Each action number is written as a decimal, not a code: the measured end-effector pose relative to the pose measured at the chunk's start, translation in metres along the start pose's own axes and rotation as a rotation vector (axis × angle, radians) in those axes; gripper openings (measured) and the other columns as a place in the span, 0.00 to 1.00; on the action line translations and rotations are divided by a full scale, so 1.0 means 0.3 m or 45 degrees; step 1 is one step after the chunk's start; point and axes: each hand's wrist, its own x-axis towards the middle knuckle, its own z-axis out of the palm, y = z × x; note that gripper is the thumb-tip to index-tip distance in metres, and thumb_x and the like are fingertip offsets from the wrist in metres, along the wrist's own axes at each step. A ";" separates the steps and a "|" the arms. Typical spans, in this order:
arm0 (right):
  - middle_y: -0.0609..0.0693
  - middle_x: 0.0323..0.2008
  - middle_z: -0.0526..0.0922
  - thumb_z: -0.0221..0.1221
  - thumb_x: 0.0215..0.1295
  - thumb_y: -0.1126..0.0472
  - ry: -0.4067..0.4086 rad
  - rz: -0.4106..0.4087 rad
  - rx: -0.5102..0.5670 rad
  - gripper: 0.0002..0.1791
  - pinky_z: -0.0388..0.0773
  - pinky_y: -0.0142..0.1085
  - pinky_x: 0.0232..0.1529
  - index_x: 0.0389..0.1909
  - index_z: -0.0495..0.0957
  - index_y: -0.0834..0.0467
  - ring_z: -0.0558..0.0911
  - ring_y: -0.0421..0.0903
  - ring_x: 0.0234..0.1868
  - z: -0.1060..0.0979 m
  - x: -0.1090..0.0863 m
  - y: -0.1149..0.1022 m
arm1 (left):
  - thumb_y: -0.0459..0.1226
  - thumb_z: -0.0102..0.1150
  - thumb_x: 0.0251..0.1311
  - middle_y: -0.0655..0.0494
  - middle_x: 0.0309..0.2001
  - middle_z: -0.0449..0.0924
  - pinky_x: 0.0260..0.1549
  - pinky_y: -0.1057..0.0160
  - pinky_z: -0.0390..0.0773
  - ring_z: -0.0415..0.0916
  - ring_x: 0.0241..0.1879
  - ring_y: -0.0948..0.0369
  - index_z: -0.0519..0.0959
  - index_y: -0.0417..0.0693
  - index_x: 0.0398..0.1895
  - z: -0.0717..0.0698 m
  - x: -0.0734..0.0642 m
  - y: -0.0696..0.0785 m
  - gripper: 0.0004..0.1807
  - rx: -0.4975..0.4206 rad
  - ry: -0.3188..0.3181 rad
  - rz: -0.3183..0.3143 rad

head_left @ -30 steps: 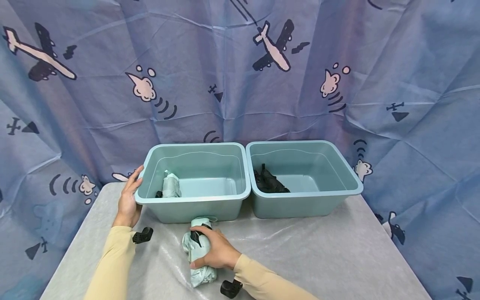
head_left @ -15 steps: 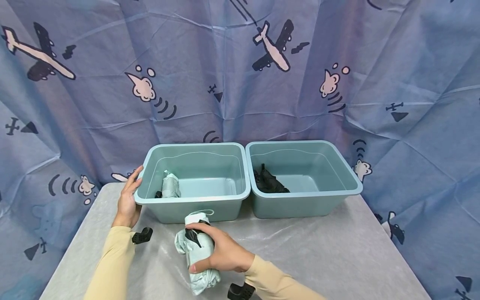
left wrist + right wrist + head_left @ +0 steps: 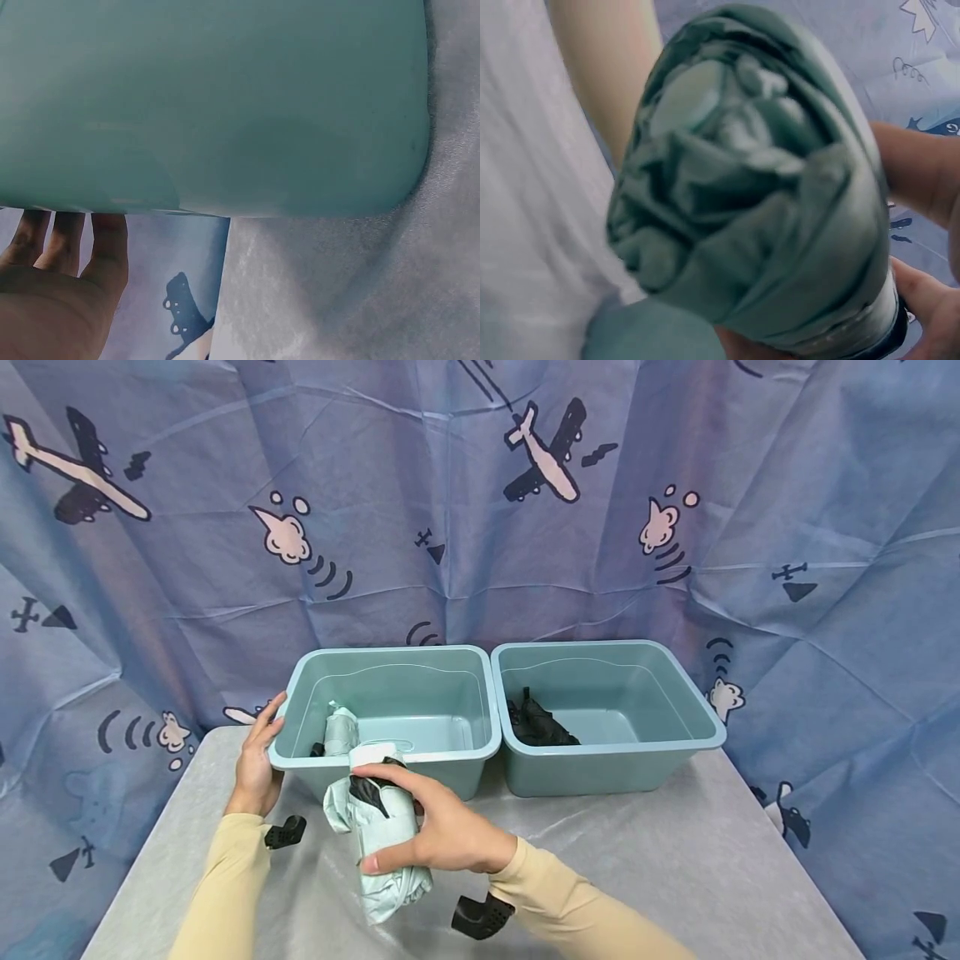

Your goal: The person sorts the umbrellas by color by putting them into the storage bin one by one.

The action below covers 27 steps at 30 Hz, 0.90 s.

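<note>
My right hand (image 3: pixel 442 835) grips a folded mint-green umbrella (image 3: pixel 384 827), thumb on the near side, fingers over its black strap. The umbrella's pale handle end overlaps the front rim of the left bin (image 3: pixel 459 777) in the head view. Its bunched fabric end (image 3: pixel 742 217) fills the right wrist view. At the left bin's outer left side, my left hand (image 3: pixel 257 768) rests with extended fingers against the rim; its thumb is hidden. Inside that bin, another mint-green folded umbrella (image 3: pixel 342 732) lies at the left end.
A matching blue-green bin (image 3: pixel 615 768) stands directly to the right, with a black folded umbrella (image 3: pixel 546 725) in its left part. Both bins sit on a grey-covered table (image 3: pixel 600 860). Behind them hangs a blue curtain (image 3: pixel 450 527) printed with airplanes.
My right hand has lifted the mint-green umbrella off the table and brought it left and up to the left bin's front rim. The left hand has stayed at the bin's side.
</note>
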 end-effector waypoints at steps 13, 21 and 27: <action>0.50 0.57 0.74 0.75 0.51 0.72 0.119 0.172 0.209 0.47 0.80 0.37 0.47 0.73 0.69 0.49 0.79 0.45 0.47 -0.109 0.164 -0.056 | 0.43 0.38 0.82 0.55 0.73 0.56 0.54 0.68 0.72 0.68 0.61 0.65 0.52 0.53 0.82 -0.005 0.004 -0.008 0.29 0.004 0.000 0.000; 0.52 0.60 0.72 0.75 0.52 0.71 0.236 0.266 0.213 0.47 0.80 0.37 0.50 0.73 0.68 0.49 0.78 0.45 0.51 -0.195 0.295 -0.031 | 0.44 0.37 0.82 0.52 0.77 0.51 0.57 0.67 0.70 0.61 0.67 0.60 0.52 0.55 0.82 -0.007 0.001 -0.006 0.29 0.039 0.002 -0.012; 0.55 0.58 0.73 0.72 0.55 0.74 0.265 0.379 0.302 0.47 0.83 0.40 0.46 0.75 0.66 0.48 0.81 0.47 0.46 -0.236 0.387 0.012 | 0.45 0.38 0.82 0.52 0.77 0.50 0.57 0.66 0.69 0.61 0.67 0.60 0.52 0.57 0.82 -0.003 0.000 -0.002 0.29 0.057 0.008 -0.026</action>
